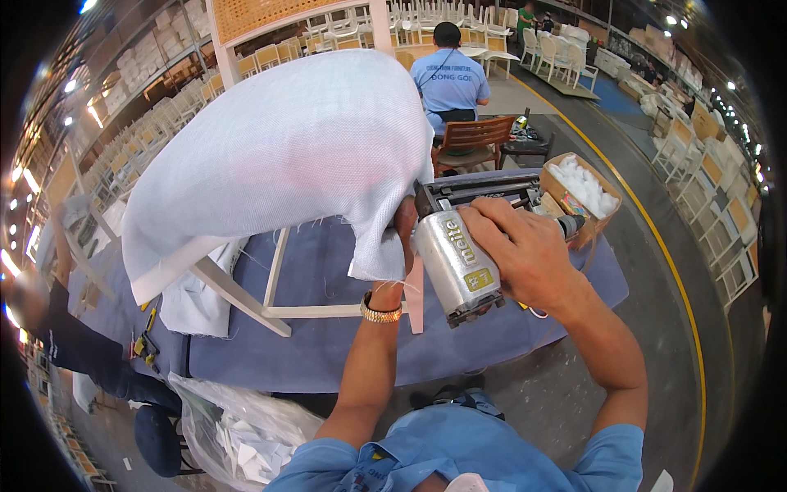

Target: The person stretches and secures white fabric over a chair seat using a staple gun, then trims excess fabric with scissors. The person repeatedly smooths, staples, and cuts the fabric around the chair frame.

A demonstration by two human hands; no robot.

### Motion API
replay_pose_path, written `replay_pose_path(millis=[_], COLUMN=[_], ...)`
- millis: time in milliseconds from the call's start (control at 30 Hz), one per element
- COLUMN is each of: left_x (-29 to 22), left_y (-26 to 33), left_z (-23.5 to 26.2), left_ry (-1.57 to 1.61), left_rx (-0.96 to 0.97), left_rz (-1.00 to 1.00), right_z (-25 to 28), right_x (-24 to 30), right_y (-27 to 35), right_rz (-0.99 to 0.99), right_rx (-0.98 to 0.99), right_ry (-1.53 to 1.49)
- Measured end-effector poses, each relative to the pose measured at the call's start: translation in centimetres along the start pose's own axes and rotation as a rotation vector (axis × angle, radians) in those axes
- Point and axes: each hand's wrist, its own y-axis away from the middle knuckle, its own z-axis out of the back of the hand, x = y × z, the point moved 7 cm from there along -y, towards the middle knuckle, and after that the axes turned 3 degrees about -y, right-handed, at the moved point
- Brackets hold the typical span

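Note:
White woven fabric drapes over the seat of a pale wooden chair, which stands on a blue-covered table. Its raw edge hangs down with loose threads, and a reddish patch shows faintly through it. My right hand is closed round a silver and black staple gun, whose black nose points at the fabric's right corner. Just behind that nose, my left hand is up against the hanging fabric corner, beside a chair leg. Fabric and tool hide its fingers.
An open cardboard box of white stuffing stands at the table's right end. Yellow-and-black tools lie at the left. Below is a clear plastic bag of scraps. One person sits ahead; another is at the left.

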Motion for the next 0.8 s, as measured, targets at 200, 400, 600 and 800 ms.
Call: replay_pose_path(millis=[200,400,600,800], left_x=[0.1,0.0,0.0,0.0], left_y=[-0.2,-0.2,-0.2,-0.1], left_z=[0.0,-0.3,-0.3,-0.4], left_ry=[0.019,0.038,0.047,0.053], left_rx=[0.01,0.037,0.057,0.077], left_rz=[0.001,0.01,0.013,0.021], right_z=[0.4,0.3,0.5,0.3], right_x=[0.4,0.4,0.5,0.6], right_y=[-0.5,-0.7,-0.6,-1.1], right_rz=[0.024,0.022,0.008,0.004], right_rx=[0.004,0.022,0.008,0.027], right_ry=[0.022,0.03,0.026,0.034])
